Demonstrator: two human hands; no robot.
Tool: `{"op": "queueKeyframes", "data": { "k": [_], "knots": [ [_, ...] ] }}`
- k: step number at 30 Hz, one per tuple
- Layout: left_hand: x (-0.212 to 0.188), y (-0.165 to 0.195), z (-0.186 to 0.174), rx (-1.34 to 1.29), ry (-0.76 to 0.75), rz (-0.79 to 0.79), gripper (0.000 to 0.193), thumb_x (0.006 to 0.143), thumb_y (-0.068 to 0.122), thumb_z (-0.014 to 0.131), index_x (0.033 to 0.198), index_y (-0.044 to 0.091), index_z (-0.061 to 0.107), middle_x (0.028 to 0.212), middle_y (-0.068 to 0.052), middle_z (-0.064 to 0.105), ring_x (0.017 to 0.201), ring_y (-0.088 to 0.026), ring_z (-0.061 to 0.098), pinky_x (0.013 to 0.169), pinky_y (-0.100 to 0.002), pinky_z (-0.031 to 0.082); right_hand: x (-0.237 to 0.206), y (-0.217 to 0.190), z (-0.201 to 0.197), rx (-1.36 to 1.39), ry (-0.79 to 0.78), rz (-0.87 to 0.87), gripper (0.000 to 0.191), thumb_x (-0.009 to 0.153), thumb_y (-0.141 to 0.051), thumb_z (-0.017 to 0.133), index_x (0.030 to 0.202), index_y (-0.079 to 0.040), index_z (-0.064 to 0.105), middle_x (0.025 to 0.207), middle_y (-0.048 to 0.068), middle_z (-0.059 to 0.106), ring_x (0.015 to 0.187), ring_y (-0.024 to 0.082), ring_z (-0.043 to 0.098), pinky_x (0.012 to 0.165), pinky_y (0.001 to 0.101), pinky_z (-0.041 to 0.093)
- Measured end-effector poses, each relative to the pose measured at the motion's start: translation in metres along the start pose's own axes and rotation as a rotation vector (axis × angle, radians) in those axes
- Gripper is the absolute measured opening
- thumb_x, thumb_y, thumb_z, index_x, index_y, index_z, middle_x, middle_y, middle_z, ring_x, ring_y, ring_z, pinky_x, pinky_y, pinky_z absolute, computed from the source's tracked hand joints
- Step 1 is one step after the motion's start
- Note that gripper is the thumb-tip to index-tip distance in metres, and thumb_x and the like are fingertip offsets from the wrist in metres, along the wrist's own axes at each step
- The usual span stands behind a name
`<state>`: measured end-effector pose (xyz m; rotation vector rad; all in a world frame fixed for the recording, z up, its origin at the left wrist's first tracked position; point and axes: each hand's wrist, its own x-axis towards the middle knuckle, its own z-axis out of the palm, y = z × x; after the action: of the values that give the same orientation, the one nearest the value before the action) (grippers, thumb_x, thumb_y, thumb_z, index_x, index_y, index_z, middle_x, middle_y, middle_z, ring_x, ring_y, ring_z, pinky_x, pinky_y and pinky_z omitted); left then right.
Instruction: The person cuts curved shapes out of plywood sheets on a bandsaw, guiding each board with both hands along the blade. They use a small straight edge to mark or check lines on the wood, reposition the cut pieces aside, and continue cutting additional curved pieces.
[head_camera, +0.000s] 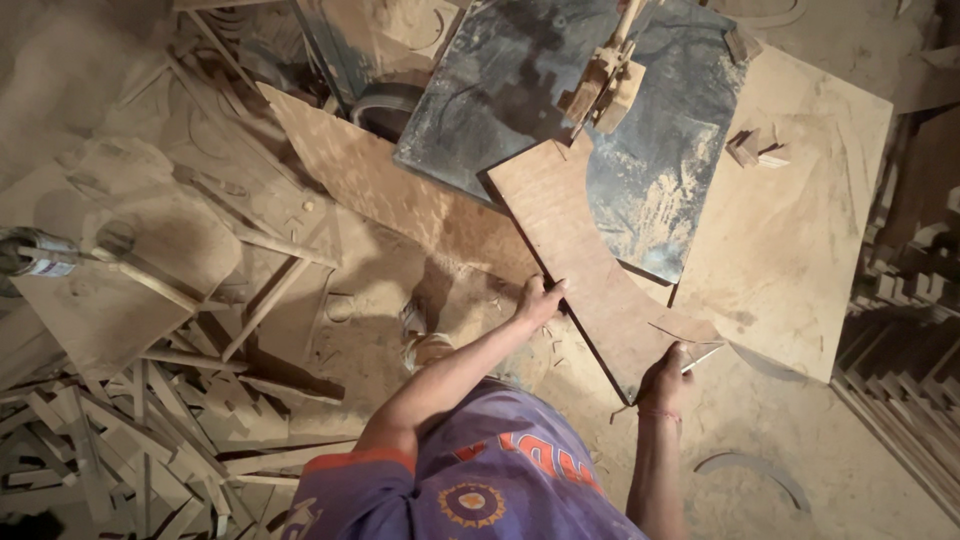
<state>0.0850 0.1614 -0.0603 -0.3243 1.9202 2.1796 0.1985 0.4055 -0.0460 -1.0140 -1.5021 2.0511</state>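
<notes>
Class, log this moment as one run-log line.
left hand: on curved wooden board edge | right hand: gripping board's near end | board: across saw table, at blade guide | floor: offcuts
</notes>
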Motion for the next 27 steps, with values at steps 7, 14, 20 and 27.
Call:
{"op": "queueKeyframes", "data": {
  "k": [7, 14, 20, 27],
  "knots": [
    [0.003, 0.002, -0.005, 0.158, 0.057, 0.118, 0.036, 0.091, 0.029, 0.074, 0.098, -0.006, 0.073, 0.086, -0.015, 0.077, 0.076, -0.024, 0.074, 0.067, -0.037, 0.057, -0.004, 0.003, 0.006, -0.014, 0.064, 0.020, 0.031, 0.103, -0.039, 0.066, 0.103, -0.008, 0.063, 0.077, -0.007, 0.053, 0.059, 0.004, 0.040, 0.050, 0.0245, 0.031],
    [0.007, 0.002, -0.012, 0.193, 0.064, 0.106, 0.038, 0.090, 0.030, 0.074, 0.102, -0.005, 0.073, 0.089, -0.018, 0.077, 0.079, -0.025, 0.074, 0.068, -0.038, 0.058, -0.013, 0.009, 0.007, 0.040, 0.028, -0.046, 0.031, 0.102, -0.033, 0.067, 0.110, -0.002, 0.062, 0.089, -0.005, 0.061, 0.075, 0.004, 0.051, 0.063, 0.0230, 0.041],
    [-0.004, 0.000, -0.018, 0.024, -0.034, -0.053, 0.033, 0.093, 0.025, 0.069, 0.107, -0.005, 0.071, 0.089, -0.013, 0.075, 0.073, -0.022, 0.074, 0.057, -0.036, 0.063, -0.021, 0.015, 0.003, -0.015, 0.077, -0.054, 0.033, 0.103, -0.033, 0.065, 0.111, -0.001, 0.063, 0.090, -0.004, 0.061, 0.076, 0.004, 0.050, 0.065, 0.0224, 0.043],
    [0.001, 0.001, -0.021, 0.023, -0.002, -0.042, 0.031, 0.094, 0.026, 0.068, 0.106, -0.003, 0.071, 0.087, -0.013, 0.074, 0.070, -0.021, 0.072, 0.055, -0.034, 0.060, -0.023, 0.020, 0.007, 0.017, 0.121, 0.062, 0.030, 0.104, -0.036, 0.068, 0.104, -0.007, 0.060, 0.076, -0.005, 0.047, 0.059, 0.007, 0.033, 0.049, 0.0266, 0.026]
  ]
}}
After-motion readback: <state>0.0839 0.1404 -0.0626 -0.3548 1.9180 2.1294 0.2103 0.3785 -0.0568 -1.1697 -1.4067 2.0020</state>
